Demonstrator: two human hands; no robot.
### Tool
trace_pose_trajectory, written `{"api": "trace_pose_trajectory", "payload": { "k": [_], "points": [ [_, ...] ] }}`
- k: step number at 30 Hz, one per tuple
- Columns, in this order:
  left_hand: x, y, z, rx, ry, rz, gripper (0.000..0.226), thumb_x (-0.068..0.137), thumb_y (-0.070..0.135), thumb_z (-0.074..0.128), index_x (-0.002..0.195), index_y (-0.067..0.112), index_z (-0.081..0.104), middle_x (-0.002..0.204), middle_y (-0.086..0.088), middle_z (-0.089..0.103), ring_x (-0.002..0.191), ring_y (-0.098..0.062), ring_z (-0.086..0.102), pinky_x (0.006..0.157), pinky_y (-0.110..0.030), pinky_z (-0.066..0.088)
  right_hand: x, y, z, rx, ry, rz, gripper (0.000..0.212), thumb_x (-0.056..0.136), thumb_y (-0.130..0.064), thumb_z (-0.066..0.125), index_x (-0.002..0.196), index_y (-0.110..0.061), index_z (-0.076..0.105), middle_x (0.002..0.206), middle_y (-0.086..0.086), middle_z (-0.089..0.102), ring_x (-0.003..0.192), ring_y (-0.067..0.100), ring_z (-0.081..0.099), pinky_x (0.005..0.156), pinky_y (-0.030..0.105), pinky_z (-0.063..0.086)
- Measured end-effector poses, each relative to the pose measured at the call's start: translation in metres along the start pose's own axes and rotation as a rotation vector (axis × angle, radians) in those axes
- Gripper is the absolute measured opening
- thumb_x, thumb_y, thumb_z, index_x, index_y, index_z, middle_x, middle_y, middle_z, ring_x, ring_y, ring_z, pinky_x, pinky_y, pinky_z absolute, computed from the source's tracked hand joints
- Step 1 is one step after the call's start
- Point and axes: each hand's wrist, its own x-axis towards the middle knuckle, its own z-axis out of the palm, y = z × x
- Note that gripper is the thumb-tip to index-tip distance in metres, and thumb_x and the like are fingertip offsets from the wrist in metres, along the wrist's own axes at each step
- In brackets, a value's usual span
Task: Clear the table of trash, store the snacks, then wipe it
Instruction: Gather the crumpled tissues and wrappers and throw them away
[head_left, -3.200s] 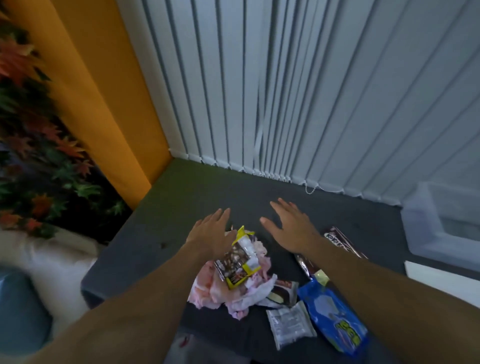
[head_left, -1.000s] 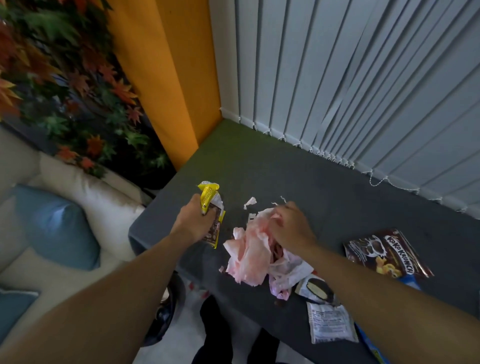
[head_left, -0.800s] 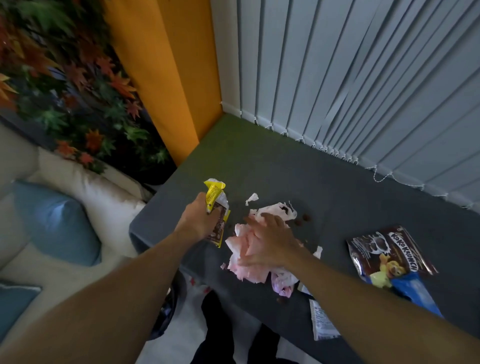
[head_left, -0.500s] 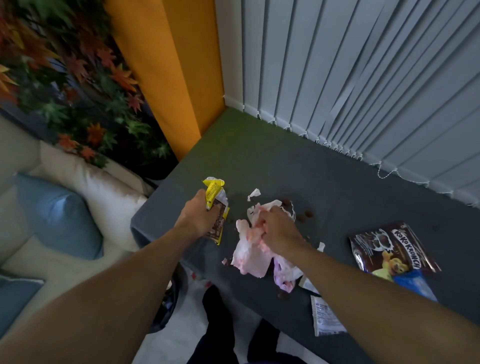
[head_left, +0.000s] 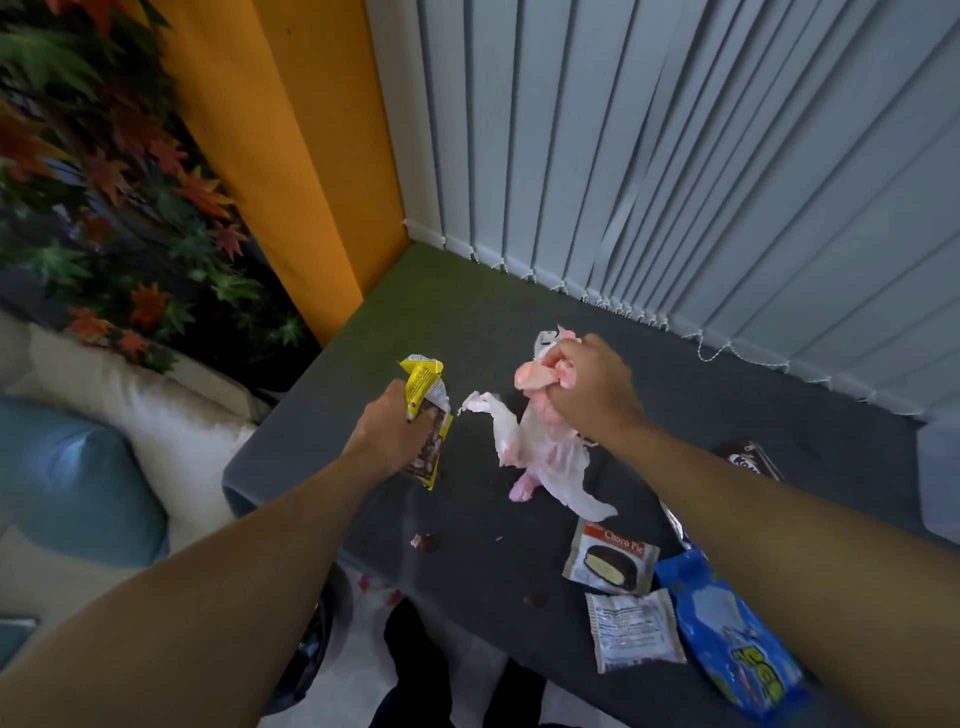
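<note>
left hand (head_left: 395, 434) curled around yellow wrapper (head_left: 422, 382), right hand (head_left: 595, 392) clenched on pink tissue wad (head_left: 535, 449), wad now lifted higher off the surface (head_left: 467, 322) than before

Crumpled pink tissue (head_left: 530, 441) hangs bunched — yellow wrapper (head_left: 422, 379) upright, crinkled.

The dark grey table (head_left: 727, 410) carries a Choco Pie pack (head_left: 610, 564) and a white pack (head_left: 636, 629) by its near edge, a blue bag (head_left: 737, 634) just right of them, a half-hidden brown bag (head_left: 750, 460) farther back, and brown crumbs (head_left: 427, 542).
</note>
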Motion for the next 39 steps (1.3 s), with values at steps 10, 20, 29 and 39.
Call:
{"api": "trace_pose_trajectory", "payload": {
  "k": [10, 20, 29, 39],
  "points": [
    [0.0, 0.017, 0.013, -0.004, -0.025, 0.05, 0.02, 0.094, 0.034, 0.058, 0.105, 0.018, 0.051, 0.098, -0.005, 0.063, 0.087, -0.027, 0.062, 0.076, -0.037, 0.049, -0.024, 0.016, -0.002, 0.07, -0.086, 0.105, 0.043, 0.079, -0.026, 0.076, 0.121, -0.028, 0.065, 0.114, -0.002, 0.044, 0.097, 0.016, 0.052, 0.086, 0.026, 0.044],
    [0.001, -0.001, 0.022, 0.016, -0.071, 0.022, 0.019, 0.095, 0.034, 0.057, 0.105, 0.019, 0.052, 0.095, -0.002, 0.063, 0.088, -0.026, 0.063, 0.078, -0.037, 0.051, -0.069, 0.049, 0.073, -0.398, -0.518, 0.27, 0.101, 0.063, -0.073, 0.074, 0.146, -0.045, 0.023, 0.161, 0.004, 0.006, 0.147, 0.043, 0.01, 0.106, 0.064, 0.032],
    [0.009, -0.009, 0.02, 0.026, -0.077, 0.012, 0.018, 0.095, 0.035, 0.056, 0.102, 0.02, 0.051, 0.093, -0.001, 0.063, 0.084, -0.022, 0.062, 0.073, -0.036, 0.049, -0.053, 0.046, 0.074, -0.332, -0.319, 0.206, 0.041, 0.082, -0.022, 0.067, 0.118, -0.026, 0.049, 0.111, 0.006, 0.057, 0.103, 0.031, 0.06, 0.078, 0.04, 0.054],
    [0.014, -0.018, 0.015, 0.022, -0.075, -0.008, 0.021, 0.093, 0.037, 0.057, 0.101, 0.019, 0.05, 0.091, -0.002, 0.064, 0.082, -0.021, 0.063, 0.072, -0.035, 0.051, -0.031, 0.022, 0.089, -0.55, -0.691, 0.042, 0.091, 0.088, -0.04, 0.063, 0.15, -0.056, -0.002, 0.13, 0.012, 0.044, 0.107, 0.035, 0.057, 0.076, 0.04, 0.047]
  ]
}}
